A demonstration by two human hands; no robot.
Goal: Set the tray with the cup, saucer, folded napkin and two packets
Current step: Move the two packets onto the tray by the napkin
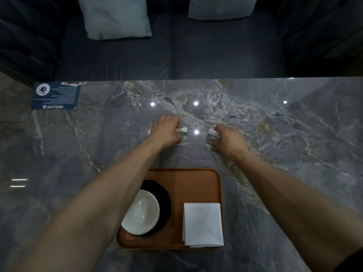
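An orange-brown tray (196, 177) lies near the table's front edge. On its left side a white cup (141, 212) sits on a black saucer (164, 203), partly hidden by my left forearm. A folded white napkin (203, 224) lies on the tray's right side. Beyond the tray, my left hand (166, 132) is closed on a small packet (182, 134) at the table surface. My right hand (227, 139) is closed on a second small packet (213, 133). Both packets are mostly covered by my fingers.
The grey marble table (98, 144) shows bright light reflections. A dark blue printed card (56, 96) lies at the far left corner. Behind the table stands a dark sofa (170, 55) with two pale cushions (115, 16).
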